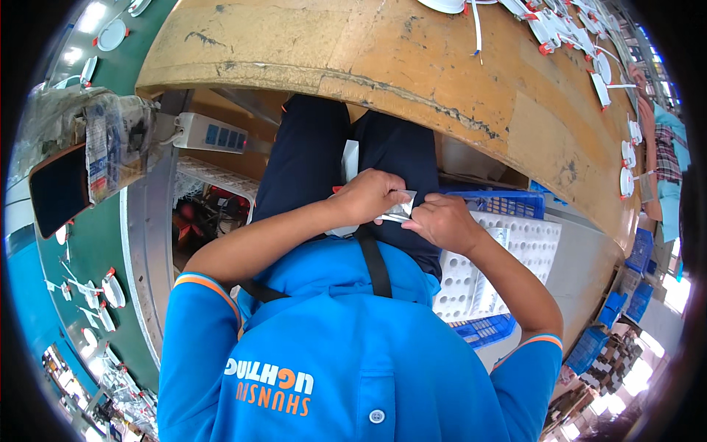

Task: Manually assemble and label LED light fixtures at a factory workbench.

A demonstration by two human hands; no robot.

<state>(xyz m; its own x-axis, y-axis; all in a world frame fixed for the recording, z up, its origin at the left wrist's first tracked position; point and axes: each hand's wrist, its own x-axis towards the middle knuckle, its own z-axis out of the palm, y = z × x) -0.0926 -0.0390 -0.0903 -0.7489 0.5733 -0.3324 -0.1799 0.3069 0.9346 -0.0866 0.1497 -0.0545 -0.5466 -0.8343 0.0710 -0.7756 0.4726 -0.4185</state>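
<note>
Above my lap, my left hand (pixel 368 196) and my right hand (pixel 445 222) meet at a small clear-and-white plastic packet (pixel 401 205). The left thumb and fingers pinch one side of it. On the other side, my right fingertips are closed on its edge. Its contents are too small to make out. A narrow white piece (pixel 350 158) shows between my thighs, just beyond the left hand. A bit of red (pixel 336 189) peeks out beside that hand's knuckles.
A worn wooden table (pixel 331 51) curves beyond my knees, with white round lamps (pixel 545 29) at its far right. A blue crate (pixel 508 203) with a white perforated tray (pixel 541 239) stands right. At left are a power strip (pixel 212 135), a phone (pixel 60 190) and a green belt (pixel 81 250).
</note>
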